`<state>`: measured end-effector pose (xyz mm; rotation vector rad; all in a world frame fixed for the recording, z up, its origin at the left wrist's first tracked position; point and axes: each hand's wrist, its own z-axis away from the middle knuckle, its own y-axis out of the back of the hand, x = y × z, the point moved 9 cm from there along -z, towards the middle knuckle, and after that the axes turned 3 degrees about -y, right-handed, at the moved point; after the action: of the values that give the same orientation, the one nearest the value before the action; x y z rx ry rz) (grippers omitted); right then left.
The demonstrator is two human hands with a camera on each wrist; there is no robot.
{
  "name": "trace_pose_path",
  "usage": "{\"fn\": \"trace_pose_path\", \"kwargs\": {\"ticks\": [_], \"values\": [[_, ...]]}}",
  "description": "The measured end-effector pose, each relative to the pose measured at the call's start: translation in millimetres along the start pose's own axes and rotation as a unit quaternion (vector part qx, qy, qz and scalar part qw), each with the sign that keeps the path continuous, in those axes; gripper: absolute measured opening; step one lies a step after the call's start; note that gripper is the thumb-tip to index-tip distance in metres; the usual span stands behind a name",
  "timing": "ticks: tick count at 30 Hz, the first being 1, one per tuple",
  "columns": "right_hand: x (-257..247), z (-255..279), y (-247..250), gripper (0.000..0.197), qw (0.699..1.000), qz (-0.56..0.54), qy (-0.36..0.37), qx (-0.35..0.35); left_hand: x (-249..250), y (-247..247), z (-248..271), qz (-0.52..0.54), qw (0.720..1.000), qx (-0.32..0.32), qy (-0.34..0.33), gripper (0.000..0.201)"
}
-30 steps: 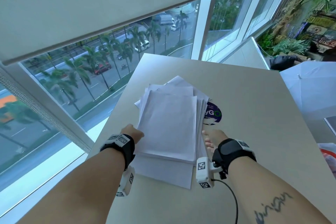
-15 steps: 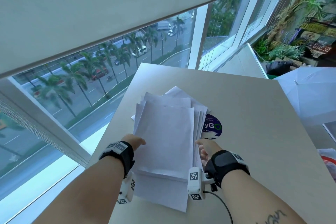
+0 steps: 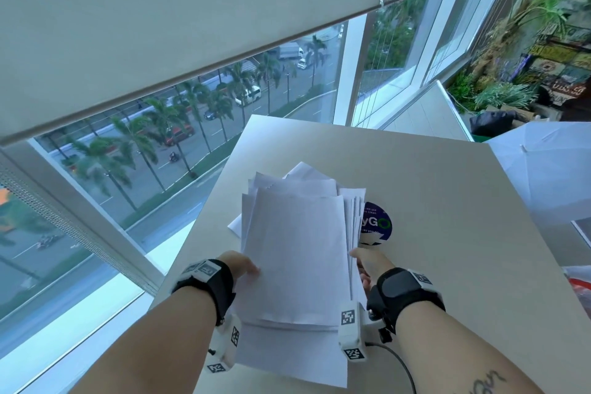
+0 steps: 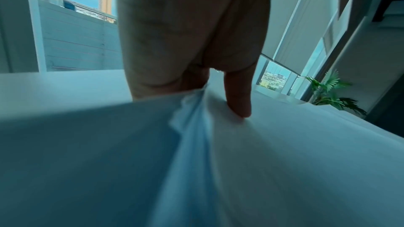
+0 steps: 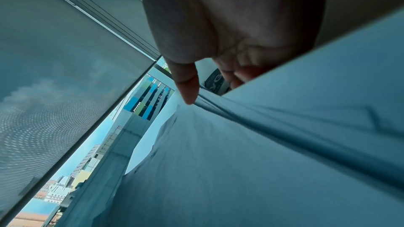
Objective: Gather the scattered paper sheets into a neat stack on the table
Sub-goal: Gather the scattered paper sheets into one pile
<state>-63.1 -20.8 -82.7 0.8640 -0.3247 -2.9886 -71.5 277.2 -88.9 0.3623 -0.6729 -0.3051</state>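
While both forearms reached forward from the near edge of the table (image 3: 447,189), the left hand (image 3: 238,265) and the right hand (image 3: 371,265) held the paper sheets (image 3: 297,253) between them, one at each long side. The left hand's thumb (image 4: 238,97) lay on top of the upper sheet, and its other fingers went under the bundle's edge, pinching the layered sheets so that they crumpled slightly at the grip. The right hand did likewise on the opposite side: its thumb (image 5: 188,85) pressed down on the top sheet and its fingers (image 5: 238,75) curled beneath the fanned edges. Both wrists sat level with each other, palms turned inward toward the pile. The sheets were gathered but uneven, with their far corners splayed, and the near end hung over the table's edge toward the person. A round dark sticker (image 3: 379,224) on the tabletop showed just beside the pile's right edge, partly covered by it.
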Motion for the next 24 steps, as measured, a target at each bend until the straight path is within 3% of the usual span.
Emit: {"fn": "trace_pose_path", "kwargs": {"ticks": [1, 4, 5, 8, 9, 12, 17, 20, 24], "values": [[1.8, 2.7, -2.3, 0.013, 1.000, 0.013, 0.001, -0.015, -3.0, -3.1, 3.0, -0.007, 1.000, -0.006, 0.000, 0.038], [11.9, 8.9, 6.0, 0.048, 0.995, 0.101, 0.002, -0.016, -20.2, -20.4, 12.4, -0.009, 0.997, -0.072, 0.029, 0.022], [15.4, 10.3, 9.2, 0.049, 0.992, 0.121, 0.003, -0.019, -26.7, -25.0, 17.4, -0.016, 0.995, -0.094, 0.042, 0.013], [22.2, 12.8, 22.7, 0.021, 0.987, 0.163, -0.001, -0.009, -46.0, -38.7, 30.1, -0.036, 0.986, -0.151, 0.066, 0.017], [22.4, 12.3, 26.8, 0.021, 0.985, 0.174, 0.007, -0.003, -50.4, -44.1, 37.0, -0.048, 0.981, -0.173, 0.068, 0.016], [22.9, 19.0, 35.4, 0.046, 0.981, 0.193, 0.018, 0.004, -55.0, -59.9, 50.9, -0.068, 0.970, -0.225, 0.053, 0.017], [28.5, 22.0, 37.1, 0.053, 0.973, 0.216, 0.053, -0.059, -39.1, -62.4, 70.4, -0.036, 0.969, -0.245, 0.004, 0.016], [25.6, 41.8, 35.2, 0.023, 0.980, 0.139, 0.069, -0.124, -24.4, -52.6, 81.1, -0.026, 0.970, -0.242, -0.027, 0.018], [15.2, 46.3, 29.5, 0.027, 0.973, 0.054, 0.091, -0.205, 1.4, -33.1, 82.2, -0.014, 0.974, -0.214, -0.073, 0.023]]}}
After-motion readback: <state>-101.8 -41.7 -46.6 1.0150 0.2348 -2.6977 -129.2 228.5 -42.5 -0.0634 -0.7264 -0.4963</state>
